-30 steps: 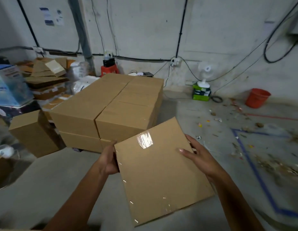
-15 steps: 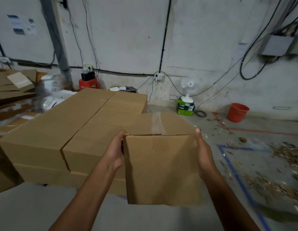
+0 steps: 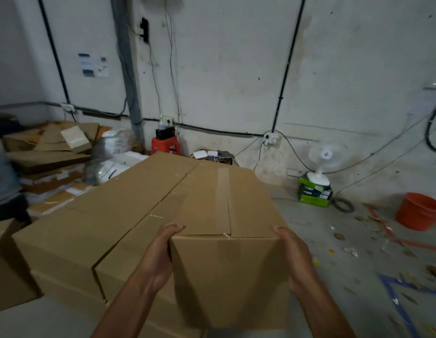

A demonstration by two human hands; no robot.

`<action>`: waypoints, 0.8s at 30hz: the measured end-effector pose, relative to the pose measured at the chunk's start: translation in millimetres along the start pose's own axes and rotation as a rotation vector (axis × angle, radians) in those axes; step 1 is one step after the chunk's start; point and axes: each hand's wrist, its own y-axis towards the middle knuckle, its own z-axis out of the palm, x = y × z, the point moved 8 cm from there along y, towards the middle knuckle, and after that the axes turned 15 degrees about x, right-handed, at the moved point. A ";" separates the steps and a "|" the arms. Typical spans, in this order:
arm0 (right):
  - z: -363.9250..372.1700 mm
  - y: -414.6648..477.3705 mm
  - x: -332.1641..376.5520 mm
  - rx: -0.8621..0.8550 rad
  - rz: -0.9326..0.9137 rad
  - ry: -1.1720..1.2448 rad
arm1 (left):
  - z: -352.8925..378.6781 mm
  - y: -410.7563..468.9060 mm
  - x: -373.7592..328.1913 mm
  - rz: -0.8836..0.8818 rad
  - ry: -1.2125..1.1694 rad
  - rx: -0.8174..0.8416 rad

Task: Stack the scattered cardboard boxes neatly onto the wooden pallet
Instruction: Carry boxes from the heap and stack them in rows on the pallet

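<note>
Left hand (image 3: 158, 259) and right hand (image 3: 295, 262) grip 1 taped-shut cardboard box (image 3: 226, 215), contents hidden, against the stacked boxes (image 3: 95, 215), right side.

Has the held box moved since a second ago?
Yes. The box, between left hand and right hand, went forward toward the stack: earlier short of it, now overlapping its right side.

1. I see a stained white wall (image 3: 236, 69) crossed by black cables (image 3: 289, 57) and a grey pipe (image 3: 128, 69).
2. The concrete floor (image 3: 346, 252) is littered with scraps, and blue tape (image 3: 398, 305) marks lines at right.
3. A red stool (image 3: 164, 146), a white fan (image 3: 326, 157) on green boxes (image 3: 314, 195) and an orange bucket (image 3: 419, 211) stand near the wall.
</note>
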 end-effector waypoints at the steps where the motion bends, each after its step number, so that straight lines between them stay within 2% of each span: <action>1: 4.1 21.7 -4.4 0.019 0.005 0.000 | -4.9 9.6 -2.1 0.002 0.003 -0.002; 4: 19.1 89.7 -12.2 0.086 0.031 -0.009 | -23.1 39.5 -5.5 0.054 -0.001 -0.086; 8: 52.2 173.3 -10.6 0.304 0.068 -0.045 | -52.0 70.7 -18.2 0.116 0.083 -0.281; 11: 90.1 220.4 -0.5 0.532 0.209 -0.145 | -73.1 77.4 -33.9 0.142 0.127 -0.412; 14: 132.4 258.8 -2.0 0.656 0.377 -0.265 | -92.9 74.4 -44.1 0.216 0.093 -0.495; 19: 217.7 298.3 -20.4 0.757 0.355 -0.283 | -141.5 57.9 -48.1 0.356 -0.048 -0.657; 24: 318.1 326.0 -56.0 0.869 0.330 -0.289 | -208.6 51.5 -77.0 0.402 0.025 -0.742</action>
